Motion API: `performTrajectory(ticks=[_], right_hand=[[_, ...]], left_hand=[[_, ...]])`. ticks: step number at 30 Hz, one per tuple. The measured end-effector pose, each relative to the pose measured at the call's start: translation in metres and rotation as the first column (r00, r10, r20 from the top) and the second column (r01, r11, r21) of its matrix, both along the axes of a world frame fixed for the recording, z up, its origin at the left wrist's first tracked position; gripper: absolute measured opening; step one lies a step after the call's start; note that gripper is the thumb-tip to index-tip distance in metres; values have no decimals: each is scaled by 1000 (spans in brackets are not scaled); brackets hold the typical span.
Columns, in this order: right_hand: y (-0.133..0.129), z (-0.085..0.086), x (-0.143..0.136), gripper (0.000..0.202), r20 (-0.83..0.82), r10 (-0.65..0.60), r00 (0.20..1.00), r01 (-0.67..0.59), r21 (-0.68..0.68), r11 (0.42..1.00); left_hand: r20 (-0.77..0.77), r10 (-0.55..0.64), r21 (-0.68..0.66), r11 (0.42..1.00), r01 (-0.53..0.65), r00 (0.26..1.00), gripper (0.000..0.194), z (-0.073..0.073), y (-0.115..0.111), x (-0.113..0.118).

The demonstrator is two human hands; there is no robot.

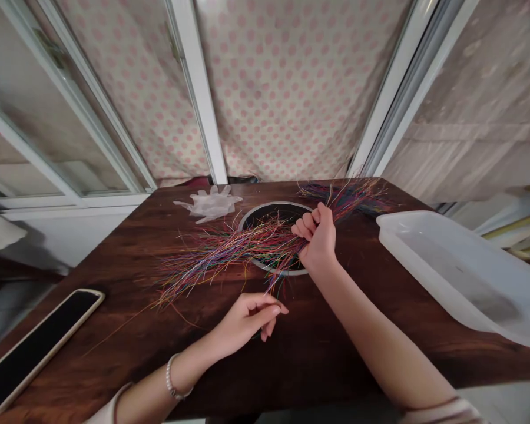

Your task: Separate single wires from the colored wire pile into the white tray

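On the dark brown wooden table (128,259), a big messy bunch of thin strands in many colours (225,247) lies across a round black thing with a grey rim (287,208). The right hand (320,238) is closed in a fist, and it has hold of the bunch near its right part. The left hand (251,321) has its fingers bent, with the thumb close to the pointing finger. It is just under some loose ends, but I cannot tell if it has a thin strand.

To do this well, the fist should be snug but not squashy, so the strands don't slip or bend. The left hand should pinch just a few at a time and pull softly along the way they lie. A hard tug could make a knot, because so many ends cross.

Strands cover much of the round thing, and I can't tell how deep it is. A darker blue and red bunch (357,197) sits behind the fist. Over on the right is a long, cloudy white plastic tub (410,265). Its pale bottom shows, with a tiny dark mark.
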State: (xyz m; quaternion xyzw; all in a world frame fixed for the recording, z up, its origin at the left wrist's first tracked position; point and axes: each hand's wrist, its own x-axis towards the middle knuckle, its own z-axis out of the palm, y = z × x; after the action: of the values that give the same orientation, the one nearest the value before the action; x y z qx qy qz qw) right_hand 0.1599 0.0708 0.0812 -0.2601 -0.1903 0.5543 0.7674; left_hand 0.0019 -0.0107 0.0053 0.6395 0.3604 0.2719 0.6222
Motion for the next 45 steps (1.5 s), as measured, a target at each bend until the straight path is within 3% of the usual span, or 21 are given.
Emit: performTrajectory(ticks=[9, 17, 31, 34, 40, 42, 45], right_hand=[[-2, -9, 8, 46, 48, -14, 999, 13, 23, 1000], [-6, -24, -1, 50, 74, 12, 997, -18, 76, 997], [-21, -26, -16, 57, 106, 48, 993, -59, 97, 994], [-19, -20, -4, 56, 144, -4, 990, -16, 140, 990], [-14, 8, 56, 58, 348, -285, 893, 173, 320, 931], [-13, 3, 73, 58, 425, -355, 833, 210, 350, 913], [-12, -28, 87, 54, 571, -349, 743, 230, 272, 934]], left_hand=[[-62, 113, 76, 991, -109, 992, 48, -8, 8, -1], [-91, 94, 103, 991, -85, 991, 51, -16, 8, 0], [-116, 93, 22, 996, -91, 989, 56, -13, 6, 3], [-101, 107, 38, 994, -104, 989, 54, -11, 6, 2], [-79, 178, 68, 983, -173, 981, 52, -6, 6, 0], [-79, 171, 68, 984, -165, 982, 52, -6, 5, 0], [-76, 161, 71, 985, -156, 984, 53, -4, 3, 1]])
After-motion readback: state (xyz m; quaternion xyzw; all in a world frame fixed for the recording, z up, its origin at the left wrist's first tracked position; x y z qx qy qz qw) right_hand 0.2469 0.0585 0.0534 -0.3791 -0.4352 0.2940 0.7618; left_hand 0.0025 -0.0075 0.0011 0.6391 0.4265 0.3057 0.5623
